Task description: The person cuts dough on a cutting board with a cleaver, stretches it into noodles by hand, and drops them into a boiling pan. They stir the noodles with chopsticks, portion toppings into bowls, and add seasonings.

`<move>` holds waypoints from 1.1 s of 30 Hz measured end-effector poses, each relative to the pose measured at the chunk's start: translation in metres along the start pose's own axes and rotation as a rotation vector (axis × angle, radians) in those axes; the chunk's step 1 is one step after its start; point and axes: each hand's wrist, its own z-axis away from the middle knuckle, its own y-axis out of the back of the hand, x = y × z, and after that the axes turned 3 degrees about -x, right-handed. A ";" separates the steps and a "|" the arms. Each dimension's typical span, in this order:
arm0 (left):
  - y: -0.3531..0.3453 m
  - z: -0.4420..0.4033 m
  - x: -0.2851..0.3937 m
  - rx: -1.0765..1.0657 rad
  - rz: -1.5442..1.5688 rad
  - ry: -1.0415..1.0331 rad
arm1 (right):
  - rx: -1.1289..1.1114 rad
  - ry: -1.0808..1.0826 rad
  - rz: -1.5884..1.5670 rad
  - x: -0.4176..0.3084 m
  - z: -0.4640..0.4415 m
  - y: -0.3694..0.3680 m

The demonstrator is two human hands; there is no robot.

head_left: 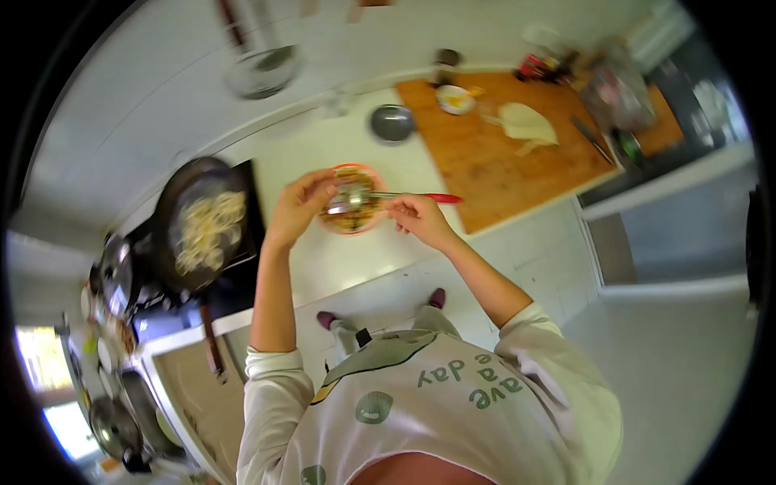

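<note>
An orange-rimmed bowl (375,171) of brown and green chopped food stands on the white counter in front of me. Over it lies a metal spoon with a red handle (443,198), its head above the food. My right hand (420,220) is closed, its fingers pinching the spoon's shaft at the bowl's right side. At the left rim my left hand (303,204) is closed too, thumb and fingers pressed together close to the spoon's head. A shiny, clear-looking patch shows at its fingertips, too blurred to identify.
On the stove at left sits a dark pan (171,212) holding pale folded pieces, its handle (212,339) jutting toward me. A grey metal bowl (392,124) stands behind. The wooden board (485,178) at right bears a dough sheet (527,124), a small dish (455,99) and a knife (592,139).
</note>
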 end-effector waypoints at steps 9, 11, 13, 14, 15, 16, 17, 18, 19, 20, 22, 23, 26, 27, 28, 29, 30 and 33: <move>-0.351 -0.188 -0.167 -0.225 0.147 0.343 | 0.717 -0.681 -0.278 0.164 0.229 0.333; -0.410 -0.218 -0.193 -0.121 0.227 0.324 | 0.841 -0.717 -0.256 0.193 0.244 0.380; -0.451 -0.246 -0.202 -0.020 0.305 0.317 | 0.875 -0.709 -0.323 0.224 0.250 0.426; -0.468 -0.260 -0.196 0.031 0.001 0.222 | 0.897 -0.696 -0.387 0.237 0.250 0.449; -0.483 -0.273 -0.190 0.083 -0.298 0.118 | 0.909 -0.704 -0.384 0.251 0.246 0.469; -0.495 -0.284 -0.176 0.073 -0.292 0.123 | 0.943 -0.687 -0.386 0.265 0.234 0.487; -0.506 -0.295 -0.157 0.080 -0.425 0.164 | 0.972 -0.670 -0.385 0.280 0.222 0.507; -0.515 -0.307 -0.150 0.090 -0.558 0.205 | 0.958 -0.633 -0.386 0.302 0.209 0.528; -0.525 -0.323 -0.166 0.092 -0.553 0.211 | 0.940 -0.592 -0.391 0.323 0.192 0.549; -0.535 -0.340 -0.184 0.113 -0.597 0.164 | 0.935 -0.594 -0.387 0.335 0.171 0.568; -0.547 -0.368 -0.210 0.140 -0.641 0.128 | 0.968 -0.627 -0.238 0.359 0.125 0.599; -0.553 -0.373 -0.204 0.153 -0.702 0.183 | 0.953 -0.633 -0.232 0.380 0.106 0.616; -0.574 -0.389 -0.199 0.204 -0.800 0.261 | 0.719 -0.494 0.434 0.420 0.065 0.643; -0.575 -0.397 -0.200 0.232 -0.847 0.251 | 0.672 -0.515 0.522 0.419 0.052 0.647; -0.576 -0.404 -0.200 0.238 -0.858 0.265 | 0.622 -0.535 0.609 0.411 0.041 0.651; -0.578 -0.408 -0.201 0.230 -0.855 0.279 | 0.606 -0.538 0.594 0.401 0.033 0.656; -0.580 -0.411 -0.201 0.225 -0.848 0.295 | 0.538 -0.625 0.568 0.386 0.025 0.662; -0.589 -0.418 -0.196 0.345 -0.836 0.339 | 0.390 -0.611 0.598 0.398 0.019 0.676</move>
